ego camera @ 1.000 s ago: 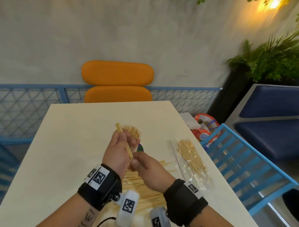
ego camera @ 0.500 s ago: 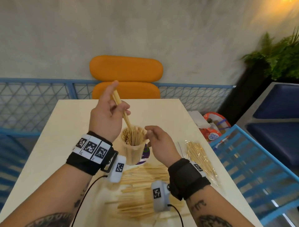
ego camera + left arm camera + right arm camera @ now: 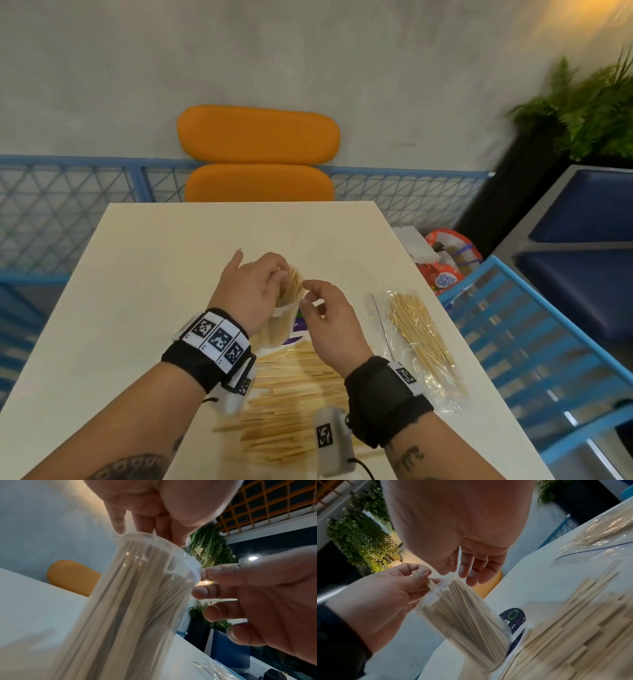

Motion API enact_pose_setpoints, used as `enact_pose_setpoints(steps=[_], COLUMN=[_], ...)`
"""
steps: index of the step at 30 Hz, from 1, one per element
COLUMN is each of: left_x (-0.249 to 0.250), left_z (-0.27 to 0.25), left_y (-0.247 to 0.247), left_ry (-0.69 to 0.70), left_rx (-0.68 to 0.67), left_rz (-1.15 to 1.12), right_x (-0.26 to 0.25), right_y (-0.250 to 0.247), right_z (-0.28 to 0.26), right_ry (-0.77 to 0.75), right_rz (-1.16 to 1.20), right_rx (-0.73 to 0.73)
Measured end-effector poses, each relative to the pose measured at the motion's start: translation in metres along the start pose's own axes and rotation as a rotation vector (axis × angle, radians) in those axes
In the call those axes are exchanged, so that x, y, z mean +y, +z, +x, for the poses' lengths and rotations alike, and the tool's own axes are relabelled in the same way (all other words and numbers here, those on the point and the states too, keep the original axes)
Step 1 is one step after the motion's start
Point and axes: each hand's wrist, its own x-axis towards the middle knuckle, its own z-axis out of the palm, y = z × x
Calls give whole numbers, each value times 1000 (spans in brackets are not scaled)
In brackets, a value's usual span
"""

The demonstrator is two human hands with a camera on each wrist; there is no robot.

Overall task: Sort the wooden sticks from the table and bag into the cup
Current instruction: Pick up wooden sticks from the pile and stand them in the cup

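The left hand (image 3: 251, 291) pinched a few wooden sticks (image 3: 430, 584) at the cup (image 3: 277, 329) rim, at twelve o'clock from the loose pile (image 3: 291, 401) on the table (image 3: 137, 308). The right hand (image 3: 329, 325) hovered beside the rim with relaxed fingers, holding nothing. The bag (image 3: 421, 346) of thinner sticks lay at three o'clock from the cup. The sticks looked light, stiff and easily snapped, best gripped near one end; the clear plastic cup seemed thin and easy to tip. A dark label (image 3: 513, 616) showed a green recycling symbol and the letters "go".
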Motion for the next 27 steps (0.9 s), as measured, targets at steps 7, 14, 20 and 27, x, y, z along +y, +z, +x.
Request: enact_pose_setpoints(steps=[7, 14, 20, 27], left_x=[-13, -18, -20, -17], left_z=[-2, -10, -49, -102], left_y=[8, 2, -11, 17], left_ry=[-38, 2, -164, -428], left_rx=[-216, -173, 191, 82], left_rz=[178, -67, -343, -483], right_x=[5, 27, 47, 51], right_y=[-8, -29, -42, -27], right_z=[-6, -29, -73, -125], right_ry=[6, 121, 156, 101], right_rz=[-17, -164, -470, -721], right_rx=[41, 78, -109, -353])
